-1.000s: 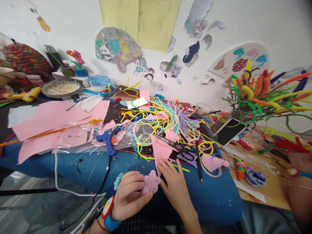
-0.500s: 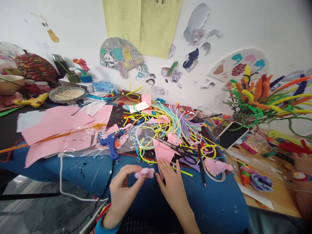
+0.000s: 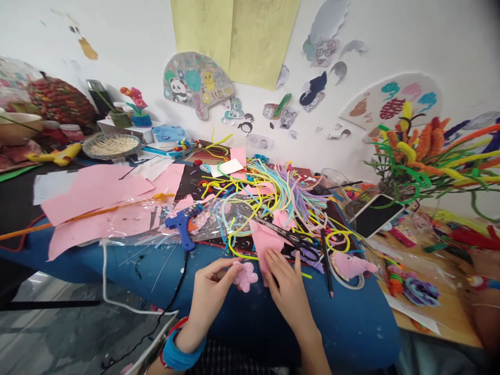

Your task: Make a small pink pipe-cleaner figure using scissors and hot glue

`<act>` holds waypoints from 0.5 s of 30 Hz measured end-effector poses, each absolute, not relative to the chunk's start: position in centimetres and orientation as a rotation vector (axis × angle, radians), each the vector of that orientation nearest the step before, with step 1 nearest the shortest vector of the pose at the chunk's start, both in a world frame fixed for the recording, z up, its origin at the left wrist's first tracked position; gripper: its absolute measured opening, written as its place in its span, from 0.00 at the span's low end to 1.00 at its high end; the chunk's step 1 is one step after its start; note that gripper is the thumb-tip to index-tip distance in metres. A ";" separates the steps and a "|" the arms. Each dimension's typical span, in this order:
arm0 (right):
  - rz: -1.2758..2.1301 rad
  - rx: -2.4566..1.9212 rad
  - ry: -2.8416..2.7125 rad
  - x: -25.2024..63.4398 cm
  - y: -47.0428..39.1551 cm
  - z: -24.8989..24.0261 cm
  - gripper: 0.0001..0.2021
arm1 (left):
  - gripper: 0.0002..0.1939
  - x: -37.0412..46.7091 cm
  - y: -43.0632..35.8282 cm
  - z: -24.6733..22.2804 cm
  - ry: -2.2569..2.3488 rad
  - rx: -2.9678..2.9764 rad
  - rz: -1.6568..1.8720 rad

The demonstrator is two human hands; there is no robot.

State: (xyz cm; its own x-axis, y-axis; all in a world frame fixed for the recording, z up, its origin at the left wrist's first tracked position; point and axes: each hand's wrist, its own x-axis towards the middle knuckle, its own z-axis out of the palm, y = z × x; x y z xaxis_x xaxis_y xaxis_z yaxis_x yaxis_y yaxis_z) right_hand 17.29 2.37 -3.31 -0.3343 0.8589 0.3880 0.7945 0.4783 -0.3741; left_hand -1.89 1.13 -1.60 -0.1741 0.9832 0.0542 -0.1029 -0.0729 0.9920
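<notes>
A small pink fuzzy flower (image 3: 246,277) with rounded petals is pinched between the thumb and fingers of my left hand (image 3: 213,294), its face turned up. My right hand (image 3: 289,291) lies with outstretched fingers on a piece of pink sheet (image 3: 266,238), just right of the flower. Black scissors (image 3: 302,247) rest across the sheet's upper part, beyond my right fingers. Right of them lies a dark pencil (image 3: 327,268). A blue glue gun (image 3: 182,228) sits beyond my left hand, its cord running down off the table edge.
Coloured pipe cleaners (image 3: 289,190) are heaped at the table's middle. Large pink sheets (image 3: 97,190) lie to the left. A pink fuzzy figure (image 3: 351,265) is at the right, near a phone (image 3: 377,214) leaning against a container. Another person's arm (image 3: 486,291) shows at the right edge.
My left hand has turned the flower from edge-on to face up and shifted slightly right. My right hand stays on the pink sheet. The view has swung slightly left.
</notes>
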 end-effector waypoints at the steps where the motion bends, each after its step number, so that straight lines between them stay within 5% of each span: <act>1: 0.193 -1.331 -2.138 17.2 2.0 -3.1 0.18 | 0.07 -2.0 1.0 -1.7 1.209 1.165 1.483; 8: 1.011 -0.994 -1.605 15.0 -1.8 -0.9 0.13 | 0.07 -2.8 0.0 -2.0 0.701 2.046 1.827; 15: 0.970 -0.855 -1.337 13.7 -2.5 -0.2 0.02 | 0.09 -2.8 -0.1 -2.6 0.750 2.211 1.928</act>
State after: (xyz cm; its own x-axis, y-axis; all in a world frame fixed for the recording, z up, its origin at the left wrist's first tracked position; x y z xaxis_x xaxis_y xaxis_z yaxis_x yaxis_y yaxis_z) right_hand 13.71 -2.52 -0.25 -0.0135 0.9245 0.3810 -0.0746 0.3790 -0.9224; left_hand -2.80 -0.06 -2.63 0.0693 0.4329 0.8988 0.2879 -0.8713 0.3974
